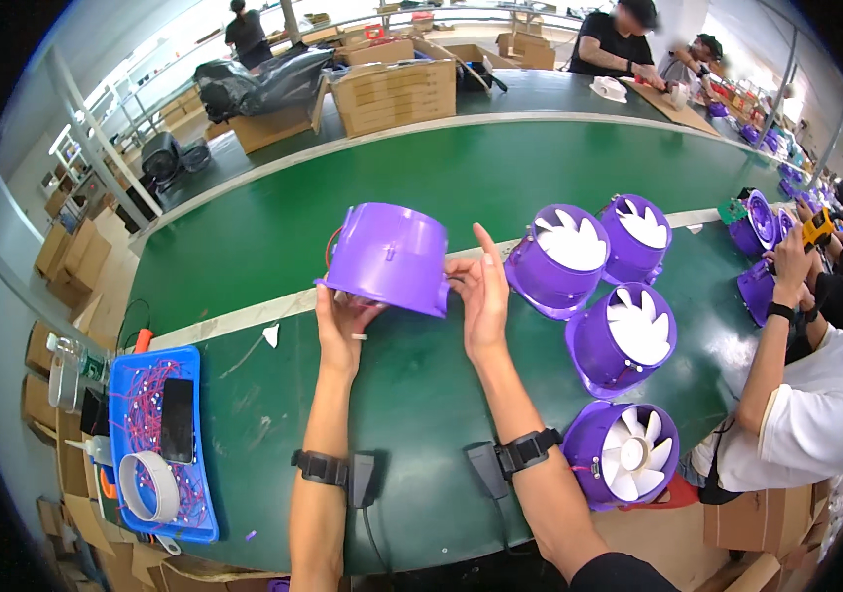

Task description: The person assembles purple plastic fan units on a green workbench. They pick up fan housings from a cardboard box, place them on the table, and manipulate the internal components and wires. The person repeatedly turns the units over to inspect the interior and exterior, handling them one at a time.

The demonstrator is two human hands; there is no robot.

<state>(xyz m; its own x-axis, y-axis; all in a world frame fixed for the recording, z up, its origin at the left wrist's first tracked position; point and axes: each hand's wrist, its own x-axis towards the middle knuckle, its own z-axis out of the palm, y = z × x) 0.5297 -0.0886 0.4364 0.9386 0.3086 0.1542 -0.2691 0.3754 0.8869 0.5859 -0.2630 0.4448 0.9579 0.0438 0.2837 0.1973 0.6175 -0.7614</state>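
Observation:
A purple round fan housing [389, 252] is held tilted above the green table, its plain outer wall facing me. My left hand [342, 321] grips its lower left edge from below, the fingertips partly hidden under it. At its right side, my right hand [482, 301] pinches the rim, with one finger pointing up. A red wire [332, 247] runs along the housing's left side. Whatever sits inside the housing is hidden. Nearest on the right stand purple fans with white blades, including one fan [559, 252] just beyond my right hand.
A blue tray [206, 493] at left contains red wires, a black phone [178, 421] and a white ring [148, 486]. More purple fans [628, 340] line the right. A co-worker [816, 414] sits there with a yellow tool [817, 230]. Cardboard boxes [394, 97] stand at the back.

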